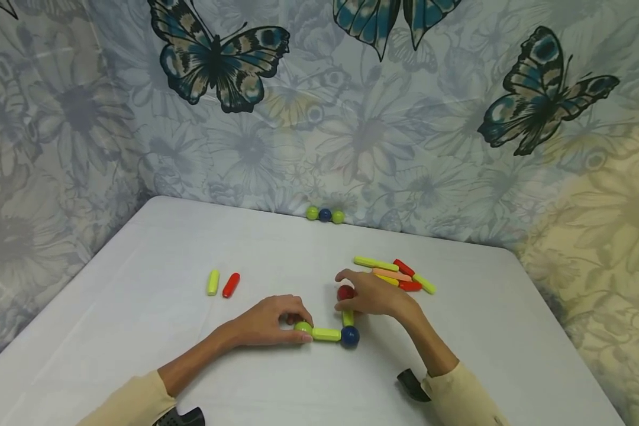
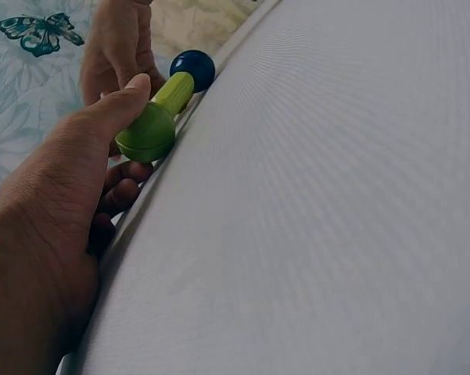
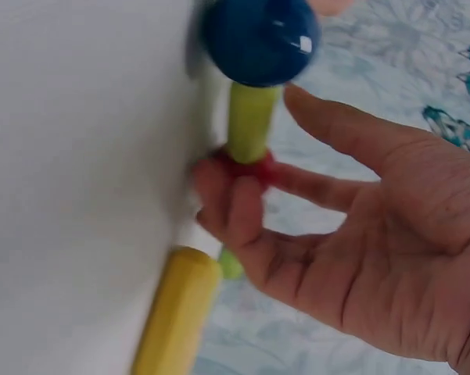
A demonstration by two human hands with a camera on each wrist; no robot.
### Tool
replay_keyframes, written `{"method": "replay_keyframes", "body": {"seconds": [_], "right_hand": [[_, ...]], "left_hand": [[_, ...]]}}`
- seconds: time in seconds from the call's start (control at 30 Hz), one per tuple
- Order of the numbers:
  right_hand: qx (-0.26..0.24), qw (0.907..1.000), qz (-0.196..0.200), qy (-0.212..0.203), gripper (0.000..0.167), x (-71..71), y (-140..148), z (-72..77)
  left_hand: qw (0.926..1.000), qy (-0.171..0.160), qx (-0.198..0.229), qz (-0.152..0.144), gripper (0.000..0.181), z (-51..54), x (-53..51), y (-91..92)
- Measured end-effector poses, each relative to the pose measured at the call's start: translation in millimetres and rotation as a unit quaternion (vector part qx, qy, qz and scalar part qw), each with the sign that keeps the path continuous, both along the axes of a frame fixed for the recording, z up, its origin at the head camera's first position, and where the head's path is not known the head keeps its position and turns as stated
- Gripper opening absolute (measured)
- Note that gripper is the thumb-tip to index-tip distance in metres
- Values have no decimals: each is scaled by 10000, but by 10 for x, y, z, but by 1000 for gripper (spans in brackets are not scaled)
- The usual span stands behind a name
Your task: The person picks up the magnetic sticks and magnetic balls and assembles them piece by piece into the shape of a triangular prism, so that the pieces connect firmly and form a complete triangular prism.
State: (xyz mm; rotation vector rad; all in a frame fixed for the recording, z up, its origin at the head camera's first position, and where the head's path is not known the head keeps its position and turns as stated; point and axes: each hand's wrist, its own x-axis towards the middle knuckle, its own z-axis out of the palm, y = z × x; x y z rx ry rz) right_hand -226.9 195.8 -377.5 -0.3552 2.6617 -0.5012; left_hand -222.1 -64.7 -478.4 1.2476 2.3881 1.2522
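Left hand (image 1: pixel 270 320) pinches green ball (image 1: pixel 303 326); right hand (image 1: pixel 375 294) grips red ball (image 1: pixel 345 292); lime rod (image 1: pixel 326 335), blue ball (image 1: pixel 349 336) just right of left grip.

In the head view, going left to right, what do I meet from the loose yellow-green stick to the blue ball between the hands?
Loose yellow-green stick → red stick → left hand → green ball → joined yellow-green stick → blue ball.

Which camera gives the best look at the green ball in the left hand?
The left wrist view: there the green ball appears large and mostly uncovered. The head view shows it too, but small and partly hidden by the left hand. The right wrist view doesn't show it.
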Motion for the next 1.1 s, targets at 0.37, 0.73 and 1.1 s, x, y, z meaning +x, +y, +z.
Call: {"method": "replay_keyframes", "body": {"seconds": [0.37, 0.73, 1.1], "right_hand": [[537, 9962, 555, -405, 23, 371, -53, 288], [618, 9891, 683, -1149, 25, 356, -183, 143], [625, 9896, 625, -1138, 26, 377, -190, 148]], "left_hand": [[10000, 86, -29, -5, 18, 22, 33, 13], [9975, -144, -695, -67, 33, 177, 3, -60], [8731, 2316, -3494, 2490, 25, 725, -54, -518]]}}
